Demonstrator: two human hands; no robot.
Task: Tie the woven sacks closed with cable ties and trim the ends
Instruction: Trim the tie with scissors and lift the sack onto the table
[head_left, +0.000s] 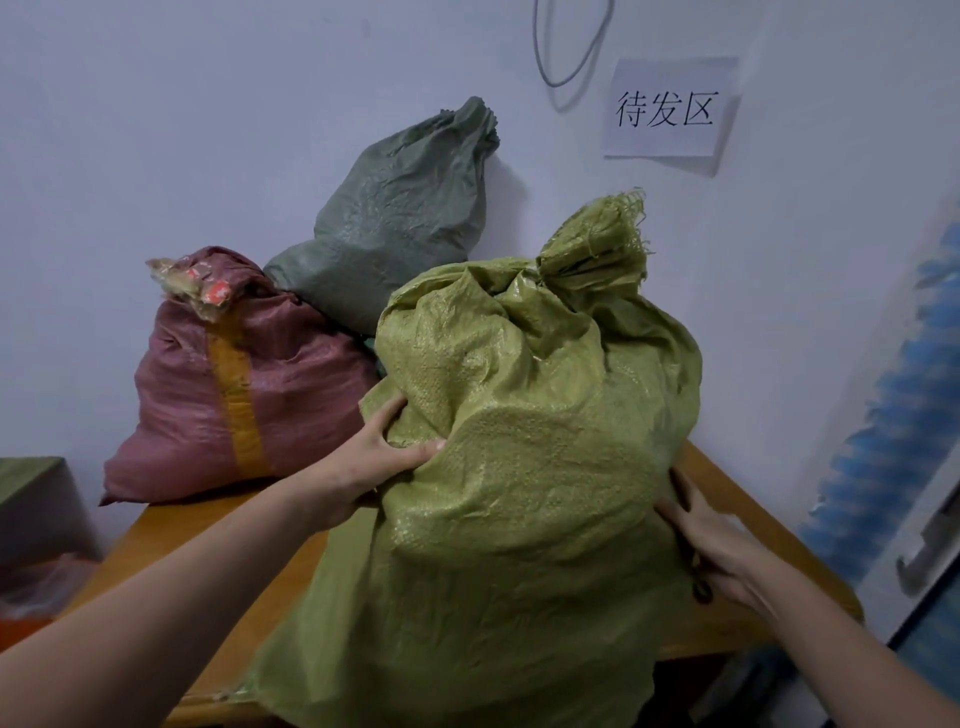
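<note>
Head view, nearest first: two bare forearms reach in from the bottom corners to the yellow-green sack (519, 467). It stands on the wooden table (171, 545) with its lower end drooping over the near edge. The left hand (374, 457) pinches a fold of the weave on the sack's left flank between thumb and curled fingers. The right hand (711, 535) lies against the right flank, thumb and forefinger straight along the cloth. Its other fingers are hidden, and a dark thin thing (698, 584) with a small loop shows at the palm's edge. I cannot tell whether that hand grips it or only presses the sack.

The sack looks full and slumped, so I judge it heavy and soft, with a slick woven skin that slides under a flat palm. A bunched fold low on each side, as the left hand has, should hold better than a flat press. The gathered neck at the top is the other sound place to grip, and its frayed mouth stands up above the cinch. Whether a tie already sits there is too small to tell.

Behind to the left lies a maroon sack (234, 389) with an orange stripe, its mouth bunched. Further back a grey-green sack (395, 218) leans on the wall (156, 130), neck drawn in. A paper sign (670, 109) reading 待发区 is on the wall, and a cord (571, 52) loops above it
</note>
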